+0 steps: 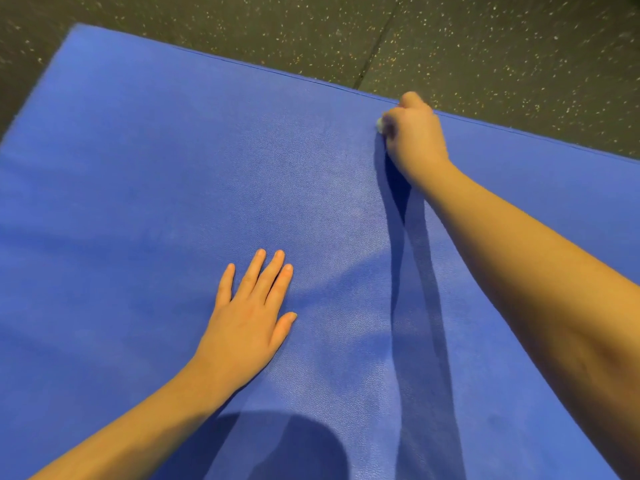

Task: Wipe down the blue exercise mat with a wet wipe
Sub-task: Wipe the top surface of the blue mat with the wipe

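Blue exercise mat [173, 174] filled most of frame on speckled floor [485, 39] | wet wipe [380, 124] bunched in fisted right hand [414, 140], upper right | left hand [247, 318] laid flat, lower centre, nothing held.

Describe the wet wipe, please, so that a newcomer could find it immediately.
Start at the blue mat and follow its far edge, beside the speckled floor, to the right hand. The wipe is the small whitish wad peeking from that fist, the only pale thing on the blue.

Right hand [414, 140] fisted on wipe [380, 125] — mat's [173, 168] far edge.
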A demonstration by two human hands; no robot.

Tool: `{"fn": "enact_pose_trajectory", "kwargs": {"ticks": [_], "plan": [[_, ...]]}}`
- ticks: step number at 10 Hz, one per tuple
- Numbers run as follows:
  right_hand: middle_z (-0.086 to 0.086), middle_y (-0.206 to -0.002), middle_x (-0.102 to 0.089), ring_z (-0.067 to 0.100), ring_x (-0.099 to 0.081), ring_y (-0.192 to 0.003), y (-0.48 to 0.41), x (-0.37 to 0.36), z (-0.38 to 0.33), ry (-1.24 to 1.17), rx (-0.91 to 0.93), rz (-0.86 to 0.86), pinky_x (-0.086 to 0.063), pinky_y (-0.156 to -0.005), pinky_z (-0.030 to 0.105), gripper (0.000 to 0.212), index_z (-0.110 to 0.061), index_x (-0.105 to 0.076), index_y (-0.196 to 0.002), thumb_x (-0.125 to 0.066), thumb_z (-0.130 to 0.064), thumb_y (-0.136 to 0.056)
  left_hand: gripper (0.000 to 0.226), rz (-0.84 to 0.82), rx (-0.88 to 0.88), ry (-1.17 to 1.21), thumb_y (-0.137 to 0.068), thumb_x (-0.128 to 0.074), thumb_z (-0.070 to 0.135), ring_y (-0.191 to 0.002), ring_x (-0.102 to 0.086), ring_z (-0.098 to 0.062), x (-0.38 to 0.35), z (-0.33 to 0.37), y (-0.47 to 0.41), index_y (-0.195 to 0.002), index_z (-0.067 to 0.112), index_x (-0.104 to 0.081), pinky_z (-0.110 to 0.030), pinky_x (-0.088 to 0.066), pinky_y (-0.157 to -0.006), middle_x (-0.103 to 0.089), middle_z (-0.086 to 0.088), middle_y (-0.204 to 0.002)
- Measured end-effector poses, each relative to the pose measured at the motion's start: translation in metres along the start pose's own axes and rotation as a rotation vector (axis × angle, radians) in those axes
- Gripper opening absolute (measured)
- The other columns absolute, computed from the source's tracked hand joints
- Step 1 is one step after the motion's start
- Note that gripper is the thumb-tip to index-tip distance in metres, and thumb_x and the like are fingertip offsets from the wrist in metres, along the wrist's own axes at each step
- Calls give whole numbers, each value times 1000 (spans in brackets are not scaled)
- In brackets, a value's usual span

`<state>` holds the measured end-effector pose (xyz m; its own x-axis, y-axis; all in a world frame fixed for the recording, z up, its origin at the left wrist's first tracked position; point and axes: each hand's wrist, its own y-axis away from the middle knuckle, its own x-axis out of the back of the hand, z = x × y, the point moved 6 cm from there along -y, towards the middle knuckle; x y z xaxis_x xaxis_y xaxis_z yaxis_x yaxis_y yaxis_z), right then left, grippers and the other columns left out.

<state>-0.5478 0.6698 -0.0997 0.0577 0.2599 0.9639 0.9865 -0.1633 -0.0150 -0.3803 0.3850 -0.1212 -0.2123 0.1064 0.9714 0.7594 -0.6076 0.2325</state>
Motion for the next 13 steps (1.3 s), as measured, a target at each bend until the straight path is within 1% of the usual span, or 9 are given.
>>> {"fn": "enact_pose_trajectory", "kwargs": {"ticks": [1,2,4,5,6,8,9,12,13], "plan": [[23,-111,-50,36,-49,-95,4,3,6,9,-10,-41,-32,-66,33,18,2,-63,-92,-45,1,-91,63,-5,-2,-2,-92,-30,44,-141,-26,-28,0,1,0,-140,6,-45,-53,-19,-109,-38,-10,-151],[16,-109,-44,26,-37,-87,6,26,49,69,-329,132,-27,-65,32,29,-9,-31,-65,-40,4,-90,63,-4,-5,2,-92,-30,44,-141,-26,-28,0,0,0,-140,6,-45,-53,-19,-109,-38,-10,-151],[22,-97,-55,38,-52,-92,20,0,13,7,39,28,-33,-67,37,23,6,-62,-92,-46,-10,-96,63,4,-4,-2,-92,-30,43,-140,-27,-29,0,2,0,-140,5,-46,-54,-19,-109,-39,-11,-150],[19,-104,-61,39,-52,-97,22,10,40,-97,-127,148,-40,-73,40,21,1,-57,-107,-46,-3,-91,63,8,-3,0,-92,-30,44,-140,-27,-29,0,1,0,-140,5,-46,-54,-19,-109,-39,-11,-150],[21,-93,-56,37,-50,-86,39,7,51,-170,-337,247,-34,-67,38,17,2,-62,-85,-45,-2,-86,63,10,4,1,-92,-30,44,-140,-27,-29,-1,1,0,-140,5,-46,-54,-19,-109,-38,-11,-150],[15,-84,-60,37,-55,-81,85,1,6,-163,105,200,-39,-59,31,13,-5,-68,-75,-62,-11,-84,63,-2,7,4,-98,-21,46,-141,-26,-29,-3,1,0,-140,5,-45,-54,-18,-110,-38,-11,-151],[19,-92,-59,40,-53,-88,86,10,43,-137,-279,336,-46,-63,44,19,-1,-71,-82,-58,-14,-87,71,-17,14,10,-100,-5,50,-141,-26,-29,-3,-1,0,-141,5,-44,-53,-18,-109,-38,-11,-151],[14,-80,-58,36,-54,-72,144,-4,-5,-187,125,167,-48,-56,42,14,-3,-63,-73,-59,-14,-81,67,-3,28,0,-100,-13,47,-140,-27,-31,-1,2,1,-140,4,-44,-54,-21,-109,-37,-13,-151],[14,-83,-61,38,-53,-74,142,2,29,-190,-212,327,-46,-56,44,12,-4,-65,-78,-57,-12,-82,64,-1,8,15,-95,-26,45,-140,-27,-31,-2,13,11,-139,2,-46,-53,-21,-108,-39,-13,-150]]}}
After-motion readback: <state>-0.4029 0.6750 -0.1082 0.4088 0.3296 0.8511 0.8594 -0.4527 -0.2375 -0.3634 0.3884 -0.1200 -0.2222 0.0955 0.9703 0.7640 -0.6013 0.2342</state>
